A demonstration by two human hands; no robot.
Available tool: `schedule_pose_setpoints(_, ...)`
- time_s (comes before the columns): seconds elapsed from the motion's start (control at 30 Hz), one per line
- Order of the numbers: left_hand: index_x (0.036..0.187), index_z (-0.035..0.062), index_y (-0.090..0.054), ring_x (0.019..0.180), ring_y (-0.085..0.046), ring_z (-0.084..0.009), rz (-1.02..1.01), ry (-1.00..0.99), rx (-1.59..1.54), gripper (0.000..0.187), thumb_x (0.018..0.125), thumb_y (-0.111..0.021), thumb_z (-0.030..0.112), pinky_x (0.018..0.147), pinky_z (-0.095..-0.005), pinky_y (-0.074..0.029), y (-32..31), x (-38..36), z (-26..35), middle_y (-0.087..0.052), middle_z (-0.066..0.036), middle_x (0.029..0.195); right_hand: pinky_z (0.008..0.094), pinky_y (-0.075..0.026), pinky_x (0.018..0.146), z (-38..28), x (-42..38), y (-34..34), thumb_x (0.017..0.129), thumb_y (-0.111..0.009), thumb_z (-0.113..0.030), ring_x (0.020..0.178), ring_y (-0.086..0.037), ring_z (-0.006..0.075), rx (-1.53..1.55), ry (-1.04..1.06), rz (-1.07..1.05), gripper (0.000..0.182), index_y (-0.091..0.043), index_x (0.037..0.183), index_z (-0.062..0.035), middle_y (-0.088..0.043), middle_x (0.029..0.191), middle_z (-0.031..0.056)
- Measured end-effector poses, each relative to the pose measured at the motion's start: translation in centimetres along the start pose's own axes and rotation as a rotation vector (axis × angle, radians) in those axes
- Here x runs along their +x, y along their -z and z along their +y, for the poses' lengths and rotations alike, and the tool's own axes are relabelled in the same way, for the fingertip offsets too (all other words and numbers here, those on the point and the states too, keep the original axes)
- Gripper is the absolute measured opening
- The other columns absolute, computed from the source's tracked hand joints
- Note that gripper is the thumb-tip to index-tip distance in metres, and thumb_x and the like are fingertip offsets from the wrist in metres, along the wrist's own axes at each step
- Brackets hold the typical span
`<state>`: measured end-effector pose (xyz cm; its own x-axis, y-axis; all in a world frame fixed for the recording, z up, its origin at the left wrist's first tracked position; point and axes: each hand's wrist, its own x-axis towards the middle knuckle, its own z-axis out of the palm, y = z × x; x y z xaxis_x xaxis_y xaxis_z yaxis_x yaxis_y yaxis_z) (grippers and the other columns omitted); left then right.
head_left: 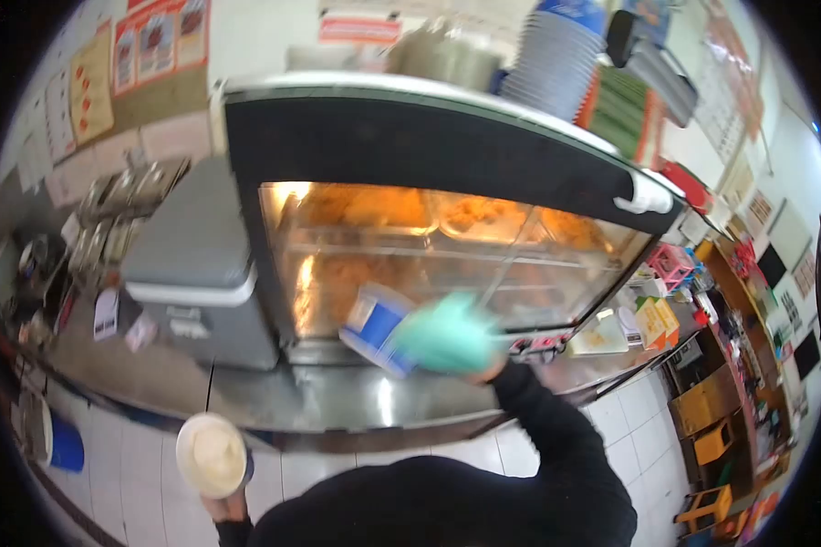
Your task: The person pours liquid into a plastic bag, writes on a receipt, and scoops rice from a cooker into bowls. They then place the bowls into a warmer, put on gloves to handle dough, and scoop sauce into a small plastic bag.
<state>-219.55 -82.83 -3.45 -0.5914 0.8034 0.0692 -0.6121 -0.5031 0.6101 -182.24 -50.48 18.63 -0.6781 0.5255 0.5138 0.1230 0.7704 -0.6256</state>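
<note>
My right hand [447,335], in a green glove, grips a blue-and-white paper box [379,326] and holds it up in front of the glass of a heated display case [429,164]. Trays of golden fried food [383,214] glow inside the case. My left hand [221,507], low at the bottom left, holds a round white cup [212,453] filled with something pale; only a little of that hand shows under the cup. Dark sleeves cover both arms.
A steel counter [319,401] runs below the case. A grey lidded container [196,264] stands to the left of it. Stacked cups [556,55] sit on top of the case. Food pans line the far left; boxes and wooden shelves fill the right.
</note>
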Motion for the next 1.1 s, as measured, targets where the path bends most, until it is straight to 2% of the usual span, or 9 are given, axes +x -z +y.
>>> schedule_pose_setpoints(0.2,0.134,0.0016,-0.036,0.123,-0.043,-0.0322,0.137,-0.017,-0.077,0.050,0.093,-0.042,0.031,0.105,-0.0479,-0.033,-5.5,-2.0,-3.3,-0.041,-0.018,0.136,0.0321,-0.048,0.068,-10.5,16.6,30.3,0.089,-0.054,-0.010,0.074,-0.053,0.0165,0.546,0.374,0.685,0.009,-0.054,0.083,-0.0024,-0.048,0.075,0.0032)
schedule_pose_setpoints(0.23,0.134,0.0017,-0.037,0.123,-0.043,-0.0323,0.146,-0.011,-0.100,0.050,0.093,-0.042,0.031,0.105,-0.0480,-0.033,-6.6,-2.5,-4.1,-0.041,-0.018,0.136,0.0344,-0.052,0.070,-9.9,20.4,35.4,0.090,-0.051,-0.014,0.071,-0.058,0.0211,0.675,0.430,0.728,0.012,-0.050,0.090,-0.0025,-0.058,0.087,0.0121)
schedule_pose_setpoints(0.4,0.133,0.0018,-0.037,0.122,-0.043,-0.0323,0.171,0.035,-0.187,0.050,0.093,-0.044,0.030,0.104,-0.0484,-0.034,-11.1,-4.9,-8.1,-0.042,-0.017,0.136,0.0339,-0.052,0.068,-5.4,29.1,45.3,0.093,-0.046,-0.015,0.076,-0.061,0.0229,0.671,0.163,0.853,0.020,-0.050,0.101,0.0020,-0.060,0.095,0.0137)
schedule_pose_setpoints(0.63,0.132,0.0019,-0.039,0.122,-0.044,-0.0323,0.204,0.040,-0.248,0.050,0.092,-0.046,0.030,0.104,-0.0488,-0.035,-13.7,-7.5,-9.7,-0.043,-0.017,0.135,0.0250,-0.043,0.049,-4.1,27.1,43.8,0.091,-0.052,-0.015,0.059,-0.050,0.0125,0.394,-0.096,0.667,0.016,-0.058,0.093,-0.0002,-0.059,0.073,0.0042)
schedule_pose_setpoints(0.8,0.131,0.0020,-0.040,0.122,-0.044,-0.0324,0.223,-0.013,-0.253,0.050,0.091,-0.047,0.030,0.103,-0.0492,-0.035,-13.4,-10.1,-8.2,-0.044,-0.017,0.134,0.0254,-0.042,0.049,-4.5,25.7,42.4,0.086,-0.060,-0.015,0.055,-0.050,0.0118,0.265,0.108,0.671,0.015,-0.061,0.082,-0.0006,-0.055,0.065,0.0023)
schedule_pose_setpoints(0.93,0.131,0.0021,-0.040,0.121,-0.044,-0.0324,0.224,-0.092,-0.268,0.049,0.091,-0.048,0.030,0.103,-0.0494,-0.036,-11.7,-14.1,-6.1,-0.044,-0.017,0.134,0.0268,-0.045,0.056,-4.7,24.2,40.7,0.075,-0.067,-0.018,0.066,-0.060,0.0120,0.010,0.288,0.928,0.020,-0.060,0.082,-0.0003,-0.063,0.065,0.0057)
schedule_pose_setpoints(1.0,0.131,0.0022,-0.041,0.121,-0.045,-0.0324,0.222,-0.167,-0.299,0.049,0.090,-0.048,0.030,0.102,-0.0496,-0.036,-10.1,-17.7,-4.7,-0.045,-0.017,0.133,0.0262,-0.041,0.054,-9.7,19.4,31.7,0.080,-0.067,-0.021,0.059,-0.055,0.0102,0.083,0.361,0.967,0.019,-0.058,0.081,-0.0045,-0.054,0.058,0.0007)
schedule_pose_setpoints(1.07,0.130,0.0022,-0.041,0.121,-0.045,-0.0324,0.217,-0.269,-0.345,0.049,0.090,-0.049,0.030,0.102,-0.0497,-0.036,-8.7,-22.3,-3.3,-0.045,-0.017,0.133,0.0254,-0.034,0.049,-13.3,14.3,21.0,0.085,-0.062,-0.013,0.057,-0.044,0.0071,0.216,0.351,0.626,0.013,-0.054,0.077,-0.0063,-0.045,0.064,-0.0042)
schedule_pose_setpoints(1.1,0.132,0.0014,-0.039,0.122,-0.044,-0.0313,0.351,-0.357,-0.502,0.045,0.096,-0.038,0.029,0.104,-0.0481,-0.036,-10.5,-24.3,-2.2,-0.043,-0.018,0.134,0.0264,-0.035,0.047,-12.9,12.6,14.9,0.088,-0.057,-0.013,0.054,-0.044,0.0084,0.478,0.231,0.471,0.012,-0.055,0.080,-0.0046,-0.046,0.063,-0.0035)
